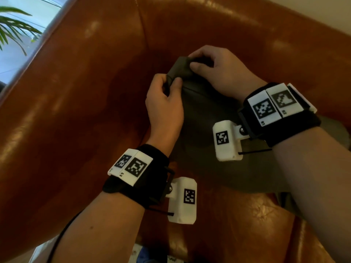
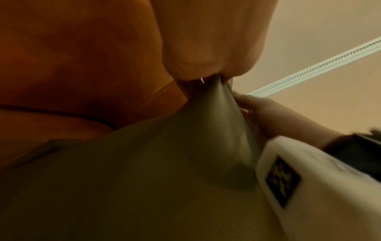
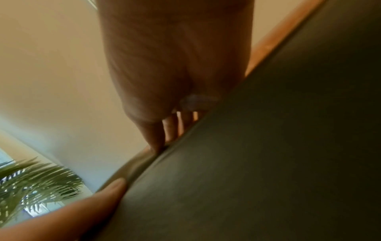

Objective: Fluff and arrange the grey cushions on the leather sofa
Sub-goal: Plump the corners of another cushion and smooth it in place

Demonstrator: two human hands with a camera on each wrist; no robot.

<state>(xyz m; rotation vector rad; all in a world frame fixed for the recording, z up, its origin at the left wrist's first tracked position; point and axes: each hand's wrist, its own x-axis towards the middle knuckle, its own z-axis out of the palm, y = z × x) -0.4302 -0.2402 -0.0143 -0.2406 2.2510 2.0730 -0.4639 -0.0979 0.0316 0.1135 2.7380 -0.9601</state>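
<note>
A grey cushion (image 1: 205, 120) stands on the brown leather sofa (image 1: 85, 92), leaning toward the backrest. Its top corner is bunched between both hands. My left hand (image 1: 167, 92) pinches the fabric at the corner's left side, thumb on top. My right hand (image 1: 214, 65) grips the same corner from the right, fingers curled over the top edge. In the left wrist view the grey cushion (image 2: 164, 179) pulls up into a peak under my left hand (image 2: 216, 57). In the right wrist view my right hand (image 3: 171, 81) curls over the edge of the cushion (image 3: 268, 146).
The sofa backrest (image 1: 209, 25) curves behind the cushion and the seat (image 1: 237, 215) lies below it. A green palm plant (image 1: 13, 29) stands by a bright window at the far left, also visible as a plant (image 3: 35, 184) in the right wrist view.
</note>
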